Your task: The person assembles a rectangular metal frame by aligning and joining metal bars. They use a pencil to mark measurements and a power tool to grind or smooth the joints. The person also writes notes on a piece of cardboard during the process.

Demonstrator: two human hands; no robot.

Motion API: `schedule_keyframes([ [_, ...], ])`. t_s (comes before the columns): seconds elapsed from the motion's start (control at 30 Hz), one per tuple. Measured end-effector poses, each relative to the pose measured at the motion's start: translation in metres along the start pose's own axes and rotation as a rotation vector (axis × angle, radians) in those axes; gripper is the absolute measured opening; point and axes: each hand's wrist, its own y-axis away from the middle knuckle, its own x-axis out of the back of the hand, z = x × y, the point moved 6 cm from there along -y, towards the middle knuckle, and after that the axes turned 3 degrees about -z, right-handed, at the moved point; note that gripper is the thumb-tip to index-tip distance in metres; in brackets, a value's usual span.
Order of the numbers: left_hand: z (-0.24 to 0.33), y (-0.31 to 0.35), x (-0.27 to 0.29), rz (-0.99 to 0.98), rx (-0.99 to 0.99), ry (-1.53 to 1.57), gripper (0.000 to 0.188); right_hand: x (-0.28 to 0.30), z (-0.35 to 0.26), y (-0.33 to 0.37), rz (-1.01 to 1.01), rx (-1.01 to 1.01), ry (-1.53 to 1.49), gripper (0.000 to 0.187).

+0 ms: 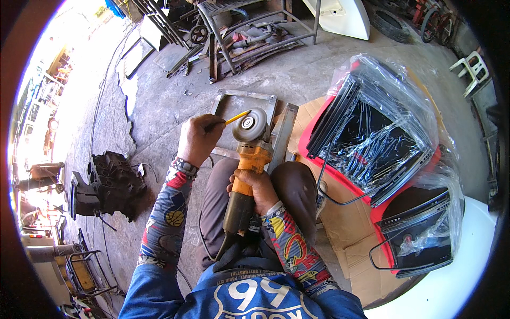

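The right hand (pixel 257 186) is gripping the grinder (pixel 241 190) between the knees (pixel 295 186); the left hand (pixel 197 137) is holding a yellow stick (pixel 237 117) at its disc (pixel 249 125), so an accidental start could be snatching it

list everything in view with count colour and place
angle grinder: 1, yellow and black, centre
disc: 1, grey, grinder's end
pencil: 1, yellow, tip at disc
metal frame: 1, grey, floor ahead
engine block: 1, dark, floor left
seats: 2, red and black, right
cardboard: unclear count, brown, under seats
panels: 2, white, top and lower right
rack: 1, grey, top centre
car tyre: 1, black, upper right
chair: 1, white, far right
clutter: uncountable, mixed, left, top
left hand: 1, multicoloured sleeve, holding pencil
right hand: 1, multicoloured sleeve, gripping grinder
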Motion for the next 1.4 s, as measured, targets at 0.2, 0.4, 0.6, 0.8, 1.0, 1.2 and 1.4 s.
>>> schedule_keyframes([
  [0.2,0.001,-0.002,-0.001,-0.010,0.002,0.018,0.016,-0.001,-0.001,0.000,-0.017,0.010,-0.001,0.030],
  [0.4,0.001,-0.003,-0.001,-0.015,0.010,0.003,0.016,0.000,-0.001,-0.001,-0.018,0.024,-0.002,0.030],
  [0.6,0.003,-0.002,0.002,0.002,0.019,0.010,0.016,-0.001,-0.001,0.001,-0.020,0.016,-0.014,0.029],
  [0.8,0.003,-0.002,0.003,-0.004,0.028,-0.017,0.018,-0.002,-0.002,0.000,-0.022,0.016,-0.008,0.029],
  [1.0,0.005,-0.002,0.004,0.040,-0.026,0.013,0.012,-0.001,-0.001,0.001,-0.005,-0.002,-0.001,0.030],
  [1.2,0.004,-0.002,0.008,0.078,-0.009,0.019,0.019,-0.002,-0.003,0.001,-0.020,0.006,0.009,0.030],
  [1.4,0.000,0.001,0.005,-0.017,0.063,-0.071,0.026,-0.001,-0.003,0.001,-0.010,0.009,0.020,0.029],
])
